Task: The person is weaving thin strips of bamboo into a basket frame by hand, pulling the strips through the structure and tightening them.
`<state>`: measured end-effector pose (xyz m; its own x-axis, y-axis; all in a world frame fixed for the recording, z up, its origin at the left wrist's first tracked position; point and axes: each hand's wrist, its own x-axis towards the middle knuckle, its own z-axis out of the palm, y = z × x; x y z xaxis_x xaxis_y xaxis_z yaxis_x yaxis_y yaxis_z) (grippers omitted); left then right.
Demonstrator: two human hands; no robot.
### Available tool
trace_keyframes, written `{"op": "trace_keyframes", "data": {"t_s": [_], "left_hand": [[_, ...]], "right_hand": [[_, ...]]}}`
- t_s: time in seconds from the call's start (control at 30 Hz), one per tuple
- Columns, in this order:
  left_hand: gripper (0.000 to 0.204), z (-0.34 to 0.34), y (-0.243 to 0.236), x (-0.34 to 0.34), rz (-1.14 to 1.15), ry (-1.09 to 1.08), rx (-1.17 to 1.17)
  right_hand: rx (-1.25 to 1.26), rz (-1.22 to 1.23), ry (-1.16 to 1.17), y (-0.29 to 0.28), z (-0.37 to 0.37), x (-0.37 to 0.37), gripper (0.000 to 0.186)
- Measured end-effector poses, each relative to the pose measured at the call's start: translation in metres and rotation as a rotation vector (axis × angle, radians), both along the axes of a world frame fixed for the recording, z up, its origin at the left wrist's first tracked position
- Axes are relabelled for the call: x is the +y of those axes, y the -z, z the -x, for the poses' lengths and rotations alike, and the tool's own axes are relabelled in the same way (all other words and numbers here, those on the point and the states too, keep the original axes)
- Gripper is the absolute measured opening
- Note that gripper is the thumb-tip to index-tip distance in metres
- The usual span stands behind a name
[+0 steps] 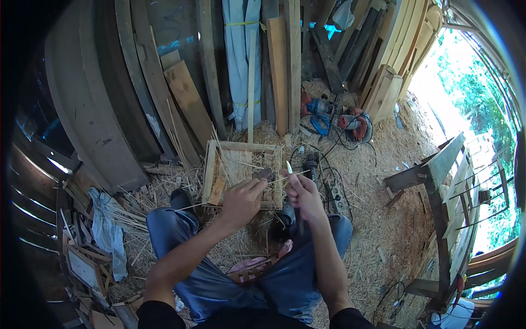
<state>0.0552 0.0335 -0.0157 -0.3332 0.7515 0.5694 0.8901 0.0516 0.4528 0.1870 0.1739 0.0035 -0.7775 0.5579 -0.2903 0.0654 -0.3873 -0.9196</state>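
My left hand (243, 203) is closed on a thin pale strip (215, 202), with a small dark pad (265, 175) at its fingertips; whether it grips the pad too I cannot tell. My right hand (306, 200) is closed around a knife (289, 167), its pale blade pointing up and forward beside the strip. The strip slants across toward the blade. Below and beyond my hands is a wooden crate (246, 146) with loose slivers and offcuts in it.
Boards (183, 93) lean along the back wall. Power tools (353, 125) and cords lie back right, near a power strip (338, 200). A wooden frame (434, 189) stands right, by a bright opening. Thin strips and crumpled plastic (104, 230) lie left, among shavings.
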Motion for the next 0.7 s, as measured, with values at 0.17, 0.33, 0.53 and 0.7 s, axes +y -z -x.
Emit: {"op": "trace_keyframes", "data": {"t_s": [0.17, 0.33, 0.53, 0.7], "left_hand": [[0.03, -0.005, -0.006, 0.001, 0.029, 0.019, 0.051], [0.027, -0.011, -0.007, 0.0, 0.069, 0.046, 0.066], [0.027, -0.02, -0.008, 0.003, 0.027, 0.061, 0.084], [0.02, -0.012, -0.013, -0.007, 0.072, 0.001, -0.012]], "right_hand": [[0.061, 0.025, 0.037, 0.003, -0.004, 0.02, 0.031], [0.045, 0.045, 0.09, 0.002, -0.012, 0.031, 0.032], [-0.044, -0.029, 0.198, -0.002, -0.014, 0.037, 0.03], [0.014, -0.108, 0.513, 0.005, -0.055, 0.091, 0.026]]}}
